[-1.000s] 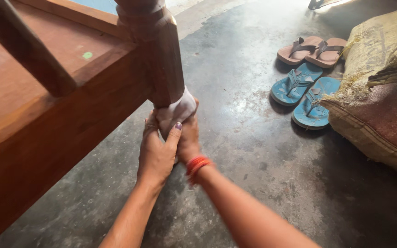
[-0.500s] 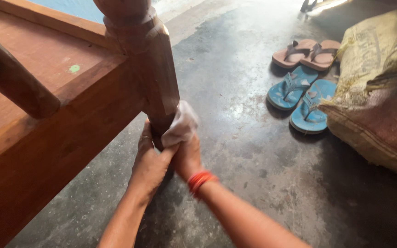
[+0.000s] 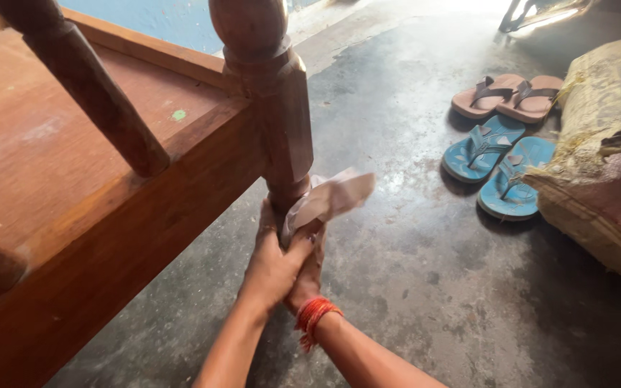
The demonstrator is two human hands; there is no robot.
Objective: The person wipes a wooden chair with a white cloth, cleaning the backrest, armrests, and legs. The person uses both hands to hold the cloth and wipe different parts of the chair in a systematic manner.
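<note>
A big brown wooden bed frame (image 3: 95, 215) fills the left of the view, its flat boards carrying a few pale specks and its turned corner post (image 3: 274, 108) rising near the middle. Grey concrete floor (image 3: 425, 287) spreads to the right, blotched and dull. At the far right a bulging woven sack (image 3: 605, 179) lies on the floor, with a pair of blue flip-flops (image 3: 501, 162) just beside it and a pair of brown sandals (image 3: 504, 97) farther off. Low on the post, where it narrows toward the floor, both hands meet: the left hand (image 3: 271, 266) wraps the leg from the near left, while the right hand (image 3: 309, 269), with red bangles (image 3: 315, 315) at the wrist, presses against it. The right grip is clenched on a pale crumpled cloth (image 3: 328, 197), which sits against the leg's right face, one corner sticking out loose. The left grip is closed around the leg itself. Judging by the spot, the rubbing is at the lowest part of the post; the specks on the boards look untouched.
</note>
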